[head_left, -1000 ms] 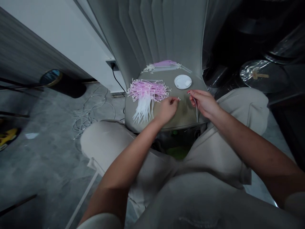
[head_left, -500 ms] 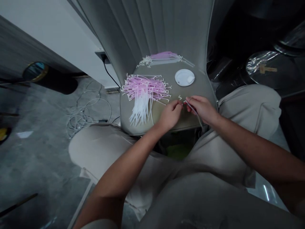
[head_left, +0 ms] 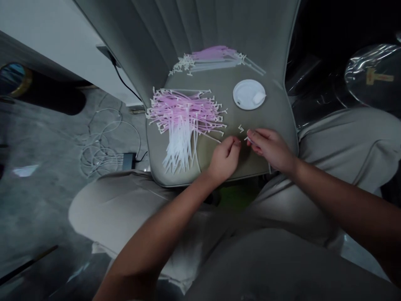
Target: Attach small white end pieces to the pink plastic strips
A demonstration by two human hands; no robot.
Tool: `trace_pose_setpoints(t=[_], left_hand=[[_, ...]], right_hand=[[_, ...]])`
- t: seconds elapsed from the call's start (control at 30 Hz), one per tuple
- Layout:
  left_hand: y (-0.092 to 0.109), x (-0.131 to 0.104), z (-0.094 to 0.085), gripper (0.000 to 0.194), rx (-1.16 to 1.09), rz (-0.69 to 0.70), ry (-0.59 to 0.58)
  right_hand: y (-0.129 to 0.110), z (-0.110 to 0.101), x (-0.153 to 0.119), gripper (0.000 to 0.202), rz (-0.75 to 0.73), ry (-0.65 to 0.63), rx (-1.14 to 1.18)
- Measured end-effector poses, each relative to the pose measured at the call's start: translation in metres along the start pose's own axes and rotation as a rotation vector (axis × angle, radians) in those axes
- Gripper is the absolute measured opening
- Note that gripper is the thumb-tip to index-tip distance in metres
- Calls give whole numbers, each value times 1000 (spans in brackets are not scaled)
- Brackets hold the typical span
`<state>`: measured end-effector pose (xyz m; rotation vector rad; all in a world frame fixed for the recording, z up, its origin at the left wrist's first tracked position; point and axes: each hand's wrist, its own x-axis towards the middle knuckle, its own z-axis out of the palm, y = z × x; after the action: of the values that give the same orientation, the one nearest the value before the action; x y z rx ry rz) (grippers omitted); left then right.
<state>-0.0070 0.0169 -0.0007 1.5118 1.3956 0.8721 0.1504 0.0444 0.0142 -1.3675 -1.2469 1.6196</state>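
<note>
Over the front of the grey chair seat, my left hand (head_left: 224, 156) is closed in a pinch; whatever its fingertips hold is too small to make out. Just to its right, my right hand (head_left: 273, 149) pinches a thin pale strip with a small white end piece (head_left: 246, 139) poking out towards the left hand. Most of the strip is hidden by the fingers. Tiny white bent pieces (head_left: 241, 128) lie beyond the fingertips. Left of my hands is a pile of pink strips with white end pieces (head_left: 188, 109), with plain white strips (head_left: 180, 146) fanned out on top.
Further back on the seat (head_left: 216, 79) lies another row of pink and white strips (head_left: 216, 56). A white round lid (head_left: 247, 94) holds a small white lump. Coiled cables (head_left: 103, 146) and a dark cylinder (head_left: 53, 92) are on the floor at left. Clear plastic (head_left: 376, 79) stands at right.
The view has shifted, bringing the chair nearer. My hands stay close together in a pinch; the strip in my right hand, earlier visible along its length, is now mostly hidden.
</note>
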Motion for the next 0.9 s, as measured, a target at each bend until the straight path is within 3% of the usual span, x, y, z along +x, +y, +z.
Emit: trace_pose_setpoints(t=[0.17,0.53,0.9], left_hand=[[-3,-6,1,22,124,59,-8],[-5,-9,-2,21,13,123,-14],[-3,-9,-2,20,43,114,-14]], right_hand=[[-1,4,1,39,-39,-49,-37],[-6,7,-2,37,-62,-19,-124],[-4,5,-1,37,-44,-86,-91]])
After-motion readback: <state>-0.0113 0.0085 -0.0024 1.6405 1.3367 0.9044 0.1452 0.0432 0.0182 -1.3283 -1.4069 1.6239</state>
